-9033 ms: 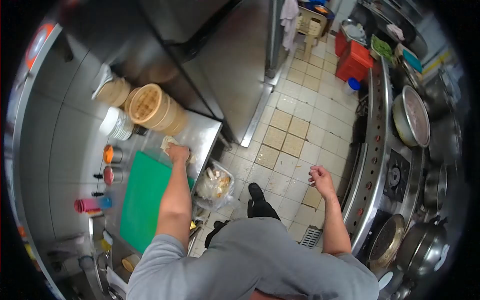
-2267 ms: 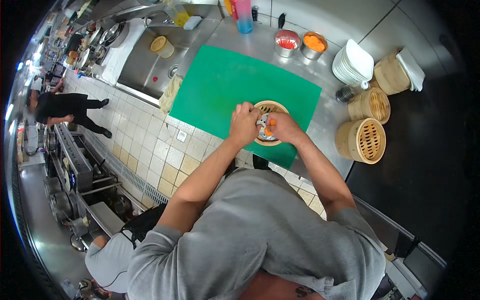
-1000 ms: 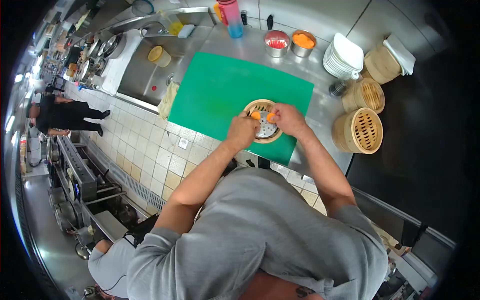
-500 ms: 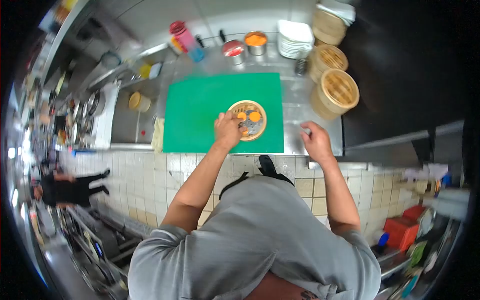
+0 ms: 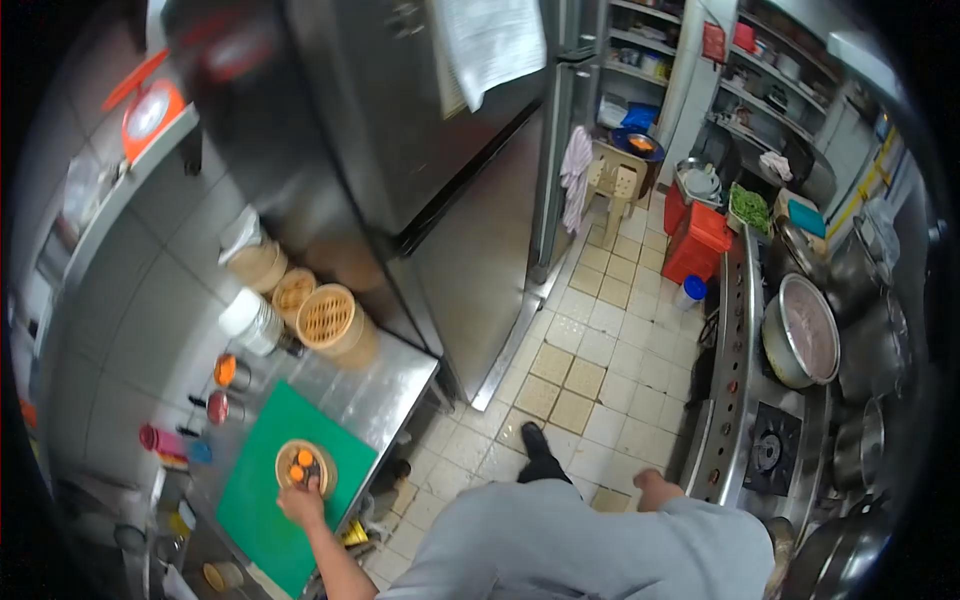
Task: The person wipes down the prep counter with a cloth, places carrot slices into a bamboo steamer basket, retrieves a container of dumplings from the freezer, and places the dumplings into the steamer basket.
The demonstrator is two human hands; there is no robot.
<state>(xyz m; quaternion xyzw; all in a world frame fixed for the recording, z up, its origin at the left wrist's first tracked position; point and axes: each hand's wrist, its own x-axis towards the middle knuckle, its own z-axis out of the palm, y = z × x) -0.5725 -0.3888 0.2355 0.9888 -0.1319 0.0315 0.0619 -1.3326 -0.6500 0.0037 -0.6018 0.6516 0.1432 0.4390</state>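
We are in a narrow kitchen whose tiled floor [image 5: 570, 385] runs away between a tall steel fridge [image 5: 470, 290] and a long stove [image 5: 727, 400] on our right. A steel worktop [image 5: 400, 385] meets the fridge on our left. On it lies a green cutting board [image 5: 245, 495], set at a slant in our view. Beyond the board, next to the fridge, we see a tall stack of bamboo steamers [image 5: 348, 338] with smaller ones just beside it, then a stack of white plates [image 5: 258, 328]. A wide metal bowl [image 5: 783, 355] with pale contents sits on the stove.

The single round steamer [image 5: 281, 463] rests on the cutting board, apart from the stacks. Our left hand [image 5: 299, 504] is at its near rim, thumb over the edge, the fingers drawn in narrow and holding that rim. Our right hand [image 5: 656, 490] hangs over the floor near the stove, touching nothing that we can see; our shirt hides part of it, and we cannot tell how wide its fingers stand.

Smaller still are two metal tins behind the board, one with orange pieces [image 5: 226, 370], one with something red. Inside the round steamer we see two orange slices [image 5: 304, 458] on a dark base.
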